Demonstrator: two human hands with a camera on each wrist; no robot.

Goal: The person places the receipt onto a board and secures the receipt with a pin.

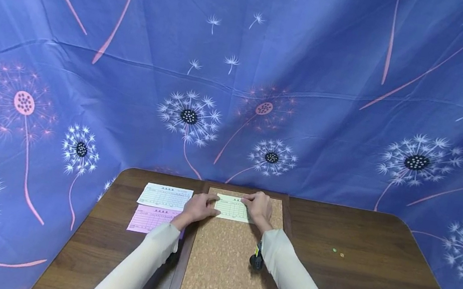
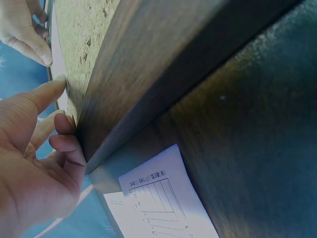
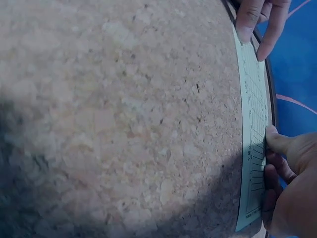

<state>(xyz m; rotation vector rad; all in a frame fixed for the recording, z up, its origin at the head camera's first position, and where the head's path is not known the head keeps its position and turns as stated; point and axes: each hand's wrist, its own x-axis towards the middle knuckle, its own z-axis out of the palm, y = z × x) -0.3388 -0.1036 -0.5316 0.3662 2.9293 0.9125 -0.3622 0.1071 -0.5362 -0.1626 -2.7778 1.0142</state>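
Hands meet at the far end of a cork board (image 1: pixel 221 269) that lies on a dark wooden surface (image 1: pixel 372 288). A pale yellow form (image 1: pixel 231 208) rests flat on the cork near its far edge, and both hands are on it. The left hand (image 1: pixel 202 207) touches the form's left end with its fingers laid out nearly straight; in the left wrist view the thumb and forefinger reach over the board's dark frame (image 2: pixel 148 84) toward the paper's edge, gripping nothing. The right hand (image 1: pixel 259 208) sits on the form's right end and far edge, with its fingers bent down onto the paper. In the right wrist view its fingertips (image 3: pixel 273 141) press the sheet's long edge against the cork, and the printed grid on the form can be seen, though the writing is too small to read. The left hand's fingertips (image 3: pixel 250 25) show at the top of that same view, on the other end of the sheet.

Just left of the board, two more forms lie flat on the surface: a white form (image 1: pixel 165 197) farther away and a pink form (image 1: pixel 152 219) nearer, the two touching or slightly overlapping. A small black object (image 1: pixel 256 260) sits by the right sleeve on the board's right side. Two tiny specks (image 1: pixel 337 253) lie on the surface well to the right. A blue cloth (image 1: pixel 240 90) printed with dandelions hangs behind and around the surface.
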